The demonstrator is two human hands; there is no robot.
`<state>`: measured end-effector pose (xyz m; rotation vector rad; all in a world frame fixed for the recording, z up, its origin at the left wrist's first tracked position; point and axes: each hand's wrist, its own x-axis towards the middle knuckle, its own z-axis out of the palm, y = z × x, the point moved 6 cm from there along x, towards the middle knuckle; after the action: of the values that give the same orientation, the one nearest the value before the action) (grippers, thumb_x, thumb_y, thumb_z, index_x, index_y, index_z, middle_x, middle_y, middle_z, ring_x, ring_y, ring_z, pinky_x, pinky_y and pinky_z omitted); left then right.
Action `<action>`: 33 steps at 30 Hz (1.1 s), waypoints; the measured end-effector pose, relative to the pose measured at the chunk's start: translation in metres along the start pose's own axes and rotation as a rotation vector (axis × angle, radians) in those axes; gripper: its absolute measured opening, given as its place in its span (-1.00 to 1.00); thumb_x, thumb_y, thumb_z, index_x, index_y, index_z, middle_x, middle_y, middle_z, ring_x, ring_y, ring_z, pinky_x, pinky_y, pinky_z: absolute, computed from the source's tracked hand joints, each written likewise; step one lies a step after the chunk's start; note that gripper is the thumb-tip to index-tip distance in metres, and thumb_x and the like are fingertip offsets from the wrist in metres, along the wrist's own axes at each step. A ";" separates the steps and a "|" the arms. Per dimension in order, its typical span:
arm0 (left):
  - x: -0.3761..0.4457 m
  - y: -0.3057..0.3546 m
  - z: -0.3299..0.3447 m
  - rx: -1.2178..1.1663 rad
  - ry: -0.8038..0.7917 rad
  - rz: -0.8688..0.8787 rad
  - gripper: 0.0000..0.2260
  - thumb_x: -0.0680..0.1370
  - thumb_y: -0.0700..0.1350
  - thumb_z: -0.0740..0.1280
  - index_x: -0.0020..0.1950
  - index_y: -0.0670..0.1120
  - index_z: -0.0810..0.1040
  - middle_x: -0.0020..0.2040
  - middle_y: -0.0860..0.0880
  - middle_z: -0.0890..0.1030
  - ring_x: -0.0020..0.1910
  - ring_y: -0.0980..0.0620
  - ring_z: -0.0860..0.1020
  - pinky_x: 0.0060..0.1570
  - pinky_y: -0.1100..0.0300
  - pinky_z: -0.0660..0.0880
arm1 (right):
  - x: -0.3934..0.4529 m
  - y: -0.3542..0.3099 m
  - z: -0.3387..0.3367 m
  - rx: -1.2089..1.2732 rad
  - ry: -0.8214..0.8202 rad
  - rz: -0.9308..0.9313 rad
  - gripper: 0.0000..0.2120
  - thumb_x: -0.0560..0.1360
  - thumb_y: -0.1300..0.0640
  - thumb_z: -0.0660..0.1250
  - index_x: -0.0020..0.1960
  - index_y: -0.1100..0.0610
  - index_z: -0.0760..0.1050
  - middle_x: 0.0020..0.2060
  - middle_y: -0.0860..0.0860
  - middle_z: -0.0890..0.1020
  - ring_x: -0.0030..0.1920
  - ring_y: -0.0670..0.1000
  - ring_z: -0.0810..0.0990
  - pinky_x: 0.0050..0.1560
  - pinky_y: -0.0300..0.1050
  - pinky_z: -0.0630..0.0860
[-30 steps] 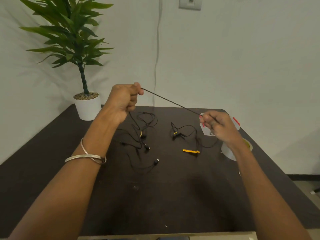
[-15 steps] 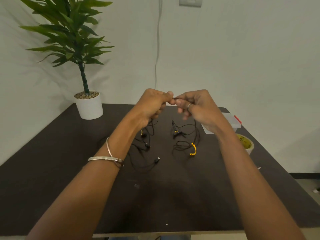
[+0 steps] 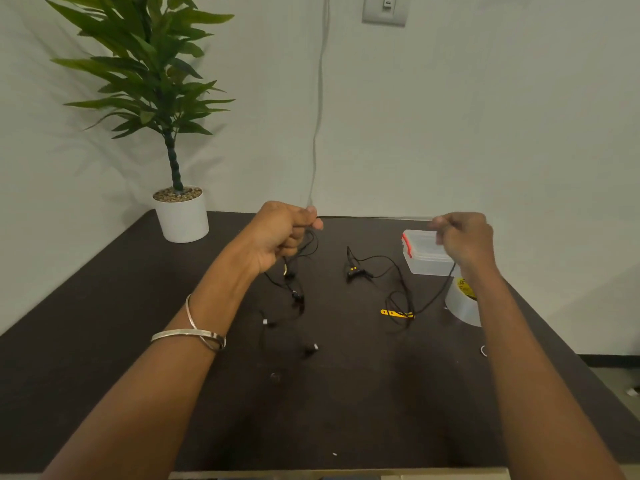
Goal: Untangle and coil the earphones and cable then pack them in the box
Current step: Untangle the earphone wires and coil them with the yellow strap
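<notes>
Dark table point(image 3: 104, 341) against a pale wall; potted plant point(image 3: 173, 168) at the far left corner.

Left hand point(image 3: 282, 233) raised over the far middle of the table, fingers curled round a thin black cable point(image 3: 433, 296), thumb pressed on top; two metal bangles point(image 3: 194, 336) on that forearm. Right hand point(image 3: 464, 239) raised well apart from it, fingers curled and pinching; motion blur, but the cable drops from under it down to the table, so it appears to pinch that cable.

Clear plastic box point(image 3: 420, 261) with a red clip, at the far right of the table, partly behind the right hand. Tape roll point(image 3: 462, 303) just nearer than the box, partly hidden by the right forearm.

Black earphones point(image 3: 294, 296) lie tangled on the table below the left hand. The cable's loose loops lie at centre right, with a yellow tie point(image 3: 396, 313) among them.
</notes>
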<state>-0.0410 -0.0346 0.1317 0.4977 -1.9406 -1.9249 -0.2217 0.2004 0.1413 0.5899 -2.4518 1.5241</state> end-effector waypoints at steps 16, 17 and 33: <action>0.002 -0.001 0.031 -0.078 -0.105 -0.049 -0.74 0.61 -0.06 0.25 -0.20 -0.19 0.54 -0.56 0.07 0.16 -0.62 0.16 0.07 -0.65 0.32 0.02 | -0.045 -0.081 0.067 0.125 -0.417 -0.377 -0.78 0.56 0.19 0.31 -0.25 0.05 0.59 -0.51 -0.07 0.54 -0.44 -0.11 0.57 -0.28 -0.34 0.47; 0.002 -0.001 0.031 -0.110 -0.110 -0.056 -0.74 0.62 -0.07 0.24 -0.19 -0.19 0.53 -0.57 0.08 0.16 -0.62 0.16 0.06 -0.64 0.32 0.00 | -0.042 -0.081 0.062 0.073 -0.367 -0.395 -0.78 0.56 0.20 0.31 -0.24 0.07 0.59 -0.51 -0.05 0.54 -0.47 -0.16 0.57 -0.34 -0.41 0.42; -0.001 -0.020 0.028 -0.399 -0.142 -0.225 -0.78 0.61 -0.05 0.24 -0.16 -0.14 0.52 -0.55 0.09 0.22 -0.64 0.20 0.14 -0.65 0.36 0.05 | -0.024 -0.033 0.054 0.083 -0.379 -0.175 -0.90 0.52 0.19 0.38 0.03 0.12 0.60 -0.14 0.01 0.67 -0.17 -0.10 0.59 -0.14 -0.32 0.46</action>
<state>-0.0540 -0.0097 0.1117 0.4892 -1.5668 -2.4748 -0.1837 0.1451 0.1352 1.1729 -2.5184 1.5681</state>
